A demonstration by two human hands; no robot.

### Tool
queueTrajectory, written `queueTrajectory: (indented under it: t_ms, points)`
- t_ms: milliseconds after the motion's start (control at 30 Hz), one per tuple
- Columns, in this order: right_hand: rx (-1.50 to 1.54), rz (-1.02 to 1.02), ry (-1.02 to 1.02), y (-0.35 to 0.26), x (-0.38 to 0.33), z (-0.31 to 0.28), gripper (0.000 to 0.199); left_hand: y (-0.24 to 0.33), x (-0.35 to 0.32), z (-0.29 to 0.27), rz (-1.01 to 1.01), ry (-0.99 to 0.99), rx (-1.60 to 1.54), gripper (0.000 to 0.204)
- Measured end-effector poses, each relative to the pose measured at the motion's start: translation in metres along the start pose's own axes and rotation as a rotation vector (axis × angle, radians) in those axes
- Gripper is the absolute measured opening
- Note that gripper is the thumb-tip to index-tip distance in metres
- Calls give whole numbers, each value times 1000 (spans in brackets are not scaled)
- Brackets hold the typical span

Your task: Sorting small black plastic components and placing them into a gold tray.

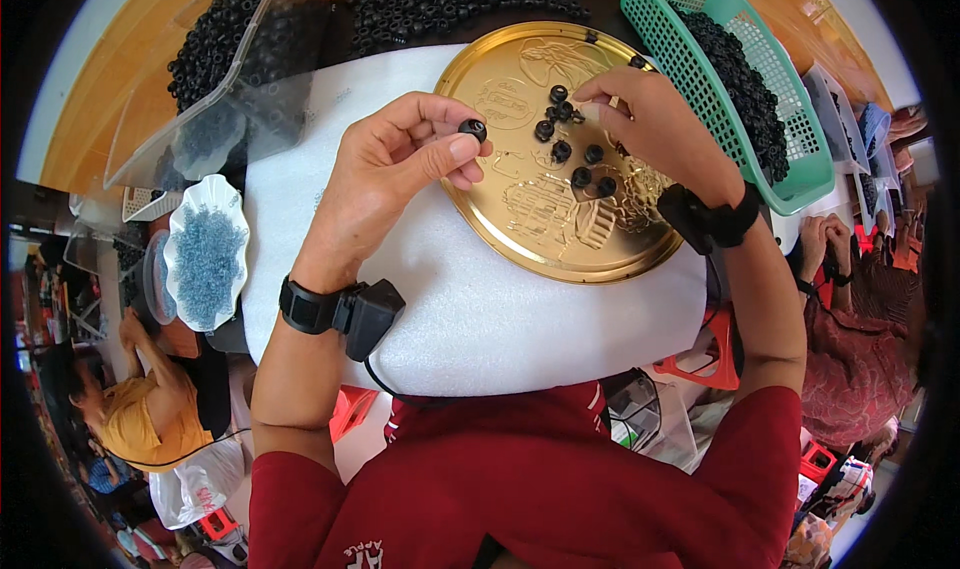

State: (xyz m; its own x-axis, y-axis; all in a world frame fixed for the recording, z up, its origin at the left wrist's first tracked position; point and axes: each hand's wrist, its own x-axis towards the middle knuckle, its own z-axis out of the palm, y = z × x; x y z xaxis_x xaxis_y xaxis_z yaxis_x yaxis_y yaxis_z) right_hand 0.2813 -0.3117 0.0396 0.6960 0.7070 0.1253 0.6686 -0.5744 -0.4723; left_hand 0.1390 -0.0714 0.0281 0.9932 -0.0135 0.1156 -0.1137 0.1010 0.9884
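My left hand (400,154) pinches a small round black part (473,129) between thumb and fingertips, just left of a round gold tray (480,219). The part looks like a bead or knob with a hole in its end. Over the right side of the tray, my right hand (655,119) has its thumb and forefinger drawn together. A small gold-coloured bit shows at those fingertips, too small to name. Several like black parts (561,151) lie on the tray between my hands. Thin gold-coloured pieces (640,194) are heaped below my right hand, partly hidden by it.
A white foam sheet (450,319) lies under the tray. Loose black rings (450,4) are spread behind it. A clear bin (235,79) and a green basket (800,139) hold more. A white scalloped dish (207,254) holds blue beads. People sit at both sides.
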Motion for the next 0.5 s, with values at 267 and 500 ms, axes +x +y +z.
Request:
queueTrajectory:
  t_ms: [267, 500]
  points:
    - [-93, -37, -17, 8, 6, 10, 15, -2, 1, 3, -3, -58, -25, 23]
    - [656, 196, -154, -23, 3, -10, 18, 1, -2, 4, 2, -1, -51, 23]
